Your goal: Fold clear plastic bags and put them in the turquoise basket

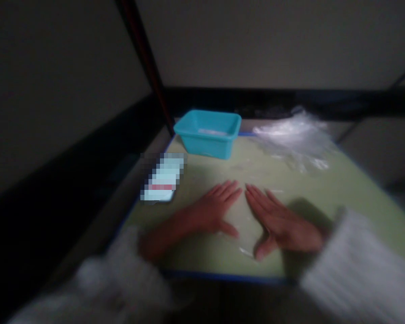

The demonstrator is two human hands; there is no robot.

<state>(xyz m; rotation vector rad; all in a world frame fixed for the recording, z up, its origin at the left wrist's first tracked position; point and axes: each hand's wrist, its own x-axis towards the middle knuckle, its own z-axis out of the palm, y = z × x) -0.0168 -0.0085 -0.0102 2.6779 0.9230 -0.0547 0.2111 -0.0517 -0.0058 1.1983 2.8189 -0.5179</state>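
Observation:
My left hand (218,208) lies flat with its fingers stretched out and its thumb spread away. Opposite it, my right hand (276,221) is also flat, fingers extended and thumb apart. Between and under the two hands is a thin, clear, plastic-looking sheet (240,216), with faint glints along its edges; the blur hides whether it is a bag or a film. Both hands rest on the yellow-green tabletop (202,252), and neither one grips anything.
A turquoise plastic basin (205,146) stands at the table's far left corner, with something pale inside. A pile of clear plastic bags (297,139) lies at the far right. A phone with a lit, pixelated screen (165,175) is at the left edge. Walls rise behind.

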